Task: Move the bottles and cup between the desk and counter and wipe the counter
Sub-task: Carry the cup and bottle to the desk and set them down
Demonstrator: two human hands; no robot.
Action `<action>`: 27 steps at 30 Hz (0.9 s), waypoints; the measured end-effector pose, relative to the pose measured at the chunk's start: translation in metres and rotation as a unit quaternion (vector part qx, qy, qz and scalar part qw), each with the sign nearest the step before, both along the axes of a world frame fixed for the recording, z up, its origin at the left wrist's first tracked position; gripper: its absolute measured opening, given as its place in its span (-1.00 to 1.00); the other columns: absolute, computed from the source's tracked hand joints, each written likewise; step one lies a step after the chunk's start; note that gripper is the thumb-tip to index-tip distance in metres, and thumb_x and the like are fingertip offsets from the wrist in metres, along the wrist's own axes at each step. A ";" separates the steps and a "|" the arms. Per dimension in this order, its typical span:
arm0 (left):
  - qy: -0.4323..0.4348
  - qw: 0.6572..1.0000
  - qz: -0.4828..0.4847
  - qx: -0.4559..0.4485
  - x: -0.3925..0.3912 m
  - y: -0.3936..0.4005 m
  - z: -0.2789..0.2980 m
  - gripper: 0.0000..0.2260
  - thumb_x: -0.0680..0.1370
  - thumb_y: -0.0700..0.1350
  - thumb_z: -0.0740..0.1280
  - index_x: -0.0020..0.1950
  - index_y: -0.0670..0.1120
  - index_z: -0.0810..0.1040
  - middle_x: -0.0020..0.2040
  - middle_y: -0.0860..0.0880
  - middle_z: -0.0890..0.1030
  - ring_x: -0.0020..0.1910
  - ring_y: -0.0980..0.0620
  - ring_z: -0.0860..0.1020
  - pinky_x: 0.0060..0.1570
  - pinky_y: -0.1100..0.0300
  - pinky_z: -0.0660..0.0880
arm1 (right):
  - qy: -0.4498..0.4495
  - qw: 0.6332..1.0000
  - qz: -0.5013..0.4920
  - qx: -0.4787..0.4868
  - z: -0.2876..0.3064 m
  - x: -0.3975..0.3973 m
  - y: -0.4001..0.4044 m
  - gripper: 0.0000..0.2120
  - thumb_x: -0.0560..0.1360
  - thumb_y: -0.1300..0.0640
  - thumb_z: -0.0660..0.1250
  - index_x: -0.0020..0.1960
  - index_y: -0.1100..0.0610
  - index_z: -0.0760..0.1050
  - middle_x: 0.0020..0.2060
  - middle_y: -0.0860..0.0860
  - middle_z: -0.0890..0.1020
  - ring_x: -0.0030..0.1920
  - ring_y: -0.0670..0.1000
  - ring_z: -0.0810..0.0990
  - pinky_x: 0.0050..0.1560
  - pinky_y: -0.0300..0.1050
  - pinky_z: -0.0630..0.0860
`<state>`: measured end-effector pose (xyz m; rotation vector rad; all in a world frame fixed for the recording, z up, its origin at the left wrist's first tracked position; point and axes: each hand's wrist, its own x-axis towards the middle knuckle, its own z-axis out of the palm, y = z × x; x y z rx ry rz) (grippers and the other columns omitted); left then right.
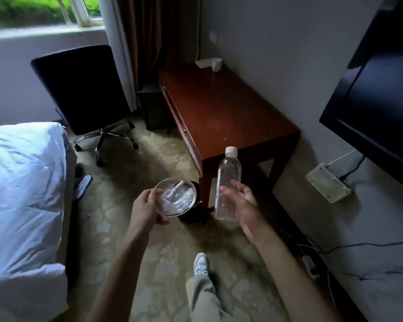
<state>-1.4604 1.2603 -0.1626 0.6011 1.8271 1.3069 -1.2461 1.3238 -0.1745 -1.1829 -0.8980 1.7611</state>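
- the right hand (pixel 244 205) is wrapped around the low part of a clear bottle (pixel 227 184) with a white cap; the bottle stands almost straight up.
- the left hand (pixel 147 205) pinches the rim of a round glass dish (pixel 176 196), thumb on the edge, fingers under it. something white lies in the dish.
- both things are up in the air, just in front of the near end of the brown desk (pixel 221 105).
- a white cup (pixel 216 64) sits on the far end of the desk, by the wall, beside a flat white thing (pixel 203 63).
- a black bin (pixel 191 213) is on the floor by the near leg of the desk, partly hidden by the dish.
- a black chair (pixel 84 89) stands left of the desk.
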 end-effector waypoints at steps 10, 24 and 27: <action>0.032 0.996 -0.073 -0.036 -0.098 0.269 -0.015 -0.82 0.65 -0.13 0.19 0.01 -0.19 0.54 -0.32 -0.14 0.53 -0.68 0.11 0.46 -0.53 0.16 0.51 | -0.025 0.998 -0.045 -0.031 -0.028 -0.091 0.253 -0.31 0.30 0.19 0.56 0.35 0.12 0.34 0.16 0.11 0.62 0.08 0.01 0.63 0.15 -0.09 0.56; 0.090 0.920 -0.370 -0.097 -0.119 0.599 -0.092 -0.85 0.62 -0.26 0.13 0.11 -0.24 0.45 -0.05 -0.30 0.60 -0.61 -0.04 0.51 -0.68 0.26 0.41 | -0.167 0.942 -0.288 -0.042 -0.052 -0.113 0.433 -0.38 0.26 0.18 0.60 0.22 -0.02 0.41 0.03 -0.20 0.58 0.04 -0.23 0.54 -0.08 -0.33 0.43; 0.094 0.884 -0.444 -0.113 -0.119 0.653 -0.105 -0.85 0.63 -0.22 0.15 0.11 -0.26 0.44 0.00 -0.32 0.61 -0.60 -0.01 0.54 -0.64 0.23 0.46 | -0.205 0.911 -0.353 -0.063 -0.060 -0.128 0.454 -0.31 0.23 0.20 0.61 0.25 0.00 0.36 0.04 -0.18 0.53 0.02 -0.23 0.49 -0.13 -0.36 0.36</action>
